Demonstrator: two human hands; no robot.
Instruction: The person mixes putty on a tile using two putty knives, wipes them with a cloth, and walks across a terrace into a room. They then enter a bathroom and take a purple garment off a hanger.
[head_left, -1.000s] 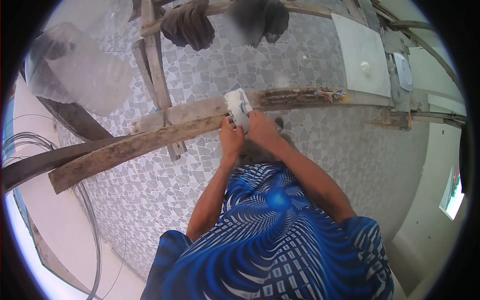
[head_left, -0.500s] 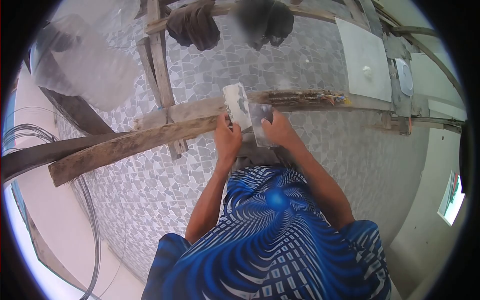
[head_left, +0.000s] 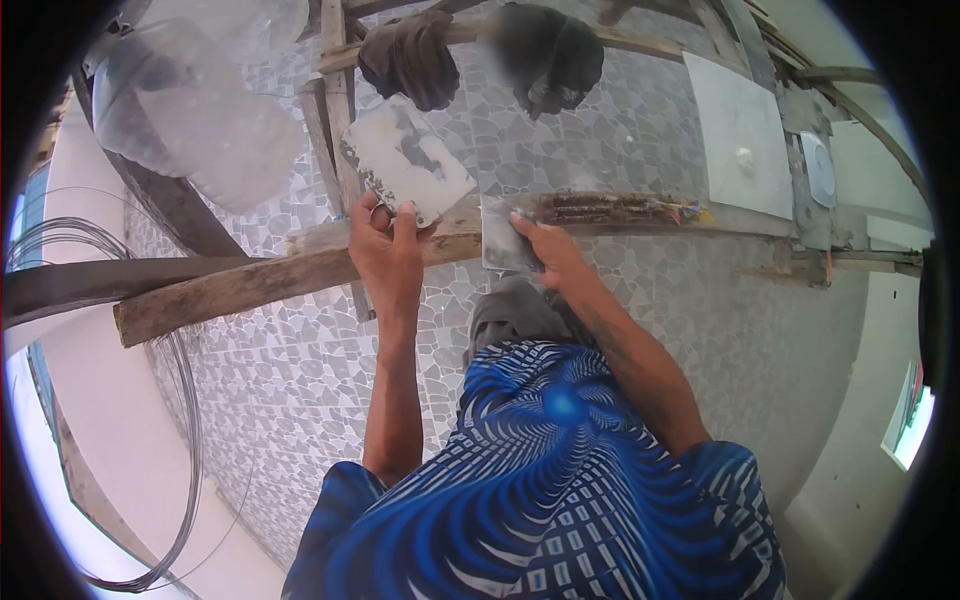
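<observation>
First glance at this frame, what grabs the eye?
The blue patterned shirt fills the bottom centre. Above it, the left hand holds up a pale smeared trowel, while the right hand presses a smaller metal blade against a rough wooden plank that crosses the grey mosaic tiles.

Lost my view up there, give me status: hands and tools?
Left hand grips white plaster board, raised. Right hand holds metal scraper against wooden plank. Nothing blocking.

My left hand [head_left: 388, 250] is raised, arm stretched forward, fingers and thumb pinched closed. My right hand [head_left: 548, 252] reaches ahead, fingers curled in a grip.
</observation>
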